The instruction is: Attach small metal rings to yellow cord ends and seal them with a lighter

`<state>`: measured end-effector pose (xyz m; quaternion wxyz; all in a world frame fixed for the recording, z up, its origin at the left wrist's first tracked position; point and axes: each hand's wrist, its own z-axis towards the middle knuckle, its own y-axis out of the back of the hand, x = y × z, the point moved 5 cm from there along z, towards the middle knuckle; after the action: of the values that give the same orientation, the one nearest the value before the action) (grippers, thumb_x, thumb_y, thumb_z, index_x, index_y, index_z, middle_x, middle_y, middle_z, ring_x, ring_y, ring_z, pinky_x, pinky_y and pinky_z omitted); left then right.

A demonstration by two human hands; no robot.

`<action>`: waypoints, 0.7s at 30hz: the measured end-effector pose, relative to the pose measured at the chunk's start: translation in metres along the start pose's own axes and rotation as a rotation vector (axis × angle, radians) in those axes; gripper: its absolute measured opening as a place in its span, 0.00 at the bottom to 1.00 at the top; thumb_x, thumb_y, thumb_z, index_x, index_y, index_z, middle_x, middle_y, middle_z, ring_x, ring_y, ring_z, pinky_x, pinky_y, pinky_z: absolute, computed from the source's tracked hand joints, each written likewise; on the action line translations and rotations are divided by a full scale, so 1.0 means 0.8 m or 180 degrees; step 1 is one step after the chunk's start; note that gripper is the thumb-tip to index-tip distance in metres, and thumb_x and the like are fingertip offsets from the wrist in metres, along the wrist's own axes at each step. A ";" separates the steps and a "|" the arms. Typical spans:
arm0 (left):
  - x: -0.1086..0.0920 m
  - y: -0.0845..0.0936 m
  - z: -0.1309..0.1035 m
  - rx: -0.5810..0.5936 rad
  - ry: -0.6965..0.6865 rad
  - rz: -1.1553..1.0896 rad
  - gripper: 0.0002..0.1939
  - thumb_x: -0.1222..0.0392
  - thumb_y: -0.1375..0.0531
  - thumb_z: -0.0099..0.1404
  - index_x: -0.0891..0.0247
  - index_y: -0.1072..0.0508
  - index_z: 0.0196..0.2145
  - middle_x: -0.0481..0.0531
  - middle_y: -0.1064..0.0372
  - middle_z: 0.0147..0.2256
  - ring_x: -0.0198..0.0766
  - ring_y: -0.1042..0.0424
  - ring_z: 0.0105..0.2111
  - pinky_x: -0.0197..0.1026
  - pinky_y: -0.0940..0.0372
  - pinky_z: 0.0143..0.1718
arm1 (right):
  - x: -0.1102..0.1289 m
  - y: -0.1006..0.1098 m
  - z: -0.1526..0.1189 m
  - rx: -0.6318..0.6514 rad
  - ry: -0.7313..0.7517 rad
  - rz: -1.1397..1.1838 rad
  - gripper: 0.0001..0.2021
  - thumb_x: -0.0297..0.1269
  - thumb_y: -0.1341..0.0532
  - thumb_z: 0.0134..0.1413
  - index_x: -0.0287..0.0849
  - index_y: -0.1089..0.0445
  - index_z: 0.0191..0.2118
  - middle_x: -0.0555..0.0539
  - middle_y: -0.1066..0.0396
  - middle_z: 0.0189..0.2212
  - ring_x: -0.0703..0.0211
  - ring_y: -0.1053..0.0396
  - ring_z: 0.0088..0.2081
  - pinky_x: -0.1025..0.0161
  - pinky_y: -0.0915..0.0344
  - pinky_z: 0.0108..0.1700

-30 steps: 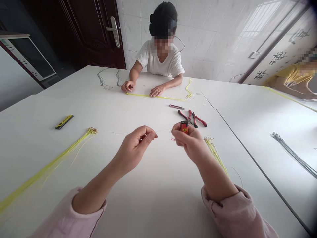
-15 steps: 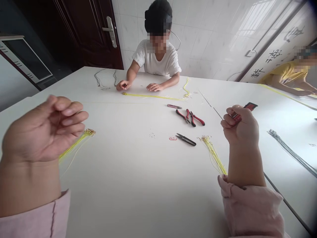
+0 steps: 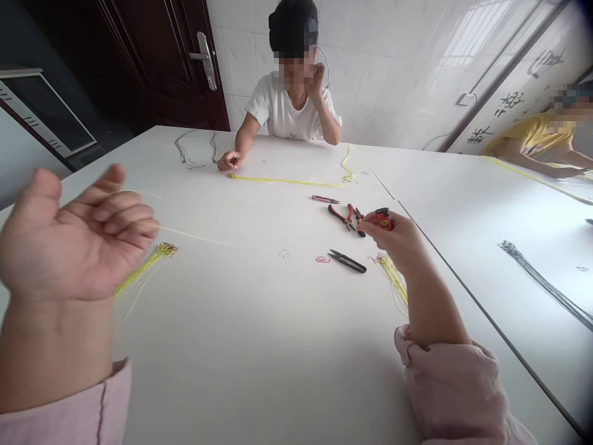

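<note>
My left hand (image 3: 88,235) is raised at the left, palm up, its fingers curled round a thin pale thread (image 3: 194,235) that trails to the right over the table. Below it lies a bundle of yellow cords (image 3: 143,267) with gold-coloured ends. My right hand (image 3: 393,238) is closed on a small red and black tool (image 3: 383,217), partly hidden by the fingers, beside red-handled pliers (image 3: 341,217). Black snips (image 3: 348,261) lie nearer to me. A second yellow cord bundle (image 3: 393,279) sits partly behind my right forearm.
Across the white table (image 3: 259,346) a person in white (image 3: 296,111) sits behind a yellow cord strand (image 3: 287,181). A pink-handled tool (image 3: 325,199) lies near the pliers. Grey cords (image 3: 542,278) lie at right; a person in yellow (image 3: 532,136) sits beyond.
My right hand has moved left and inward with the red tool, to beside the pliers. My left hand has tilted, its thumb lifting away. The person opposite has raised one hand to the head.
</note>
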<state>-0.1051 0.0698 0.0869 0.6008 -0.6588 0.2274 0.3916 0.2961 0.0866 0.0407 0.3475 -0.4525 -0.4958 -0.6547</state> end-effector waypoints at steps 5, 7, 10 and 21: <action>0.076 -0.057 -0.037 0.1023 0.0881 0.0811 0.35 0.34 0.58 0.64 0.63 0.38 0.56 0.44 0.52 0.21 0.29 0.53 0.20 0.32 0.51 0.19 | 0.024 -0.083 -0.053 0.1192 0.0321 -0.0177 0.06 0.39 0.37 0.48 0.43 0.30 0.30 0.51 0.34 0.25 0.66 0.42 0.26 0.67 0.44 0.26; 0.104 -0.069 -0.052 0.1308 0.1150 0.1139 0.34 0.34 0.59 0.65 0.59 0.42 0.59 0.45 0.48 0.23 0.30 0.53 0.21 0.34 0.49 0.22 | 0.035 -0.112 -0.079 0.1580 0.0472 -0.0138 0.04 0.37 0.39 0.50 0.44 0.30 0.32 0.52 0.34 0.26 0.67 0.42 0.26 0.68 0.43 0.26; 0.129 -0.075 -0.067 0.1641 0.1295 0.1546 0.35 0.34 0.60 0.65 0.54 0.48 0.62 0.46 0.46 0.26 0.32 0.52 0.22 0.37 0.49 0.26 | 0.046 -0.129 -0.100 0.1612 0.0685 -0.0197 0.02 0.35 0.40 0.51 0.45 0.30 0.32 0.53 0.32 0.29 0.68 0.41 0.26 0.68 0.42 0.28; 0.146 -0.070 -0.082 0.2039 0.1269 0.2836 0.25 0.39 0.58 0.67 0.48 0.45 0.58 0.46 0.46 0.29 0.35 0.48 0.28 0.41 0.46 0.34 | 0.051 -0.117 -0.100 0.1311 0.0819 0.0248 0.03 0.29 0.40 0.49 0.44 0.32 0.30 0.52 0.28 0.41 0.70 0.40 0.25 0.68 0.42 0.26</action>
<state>0.0228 0.0356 0.0273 0.4930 -0.3461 0.6983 0.3868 0.1780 0.0345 0.0395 0.5176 -0.3038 -0.5527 -0.5782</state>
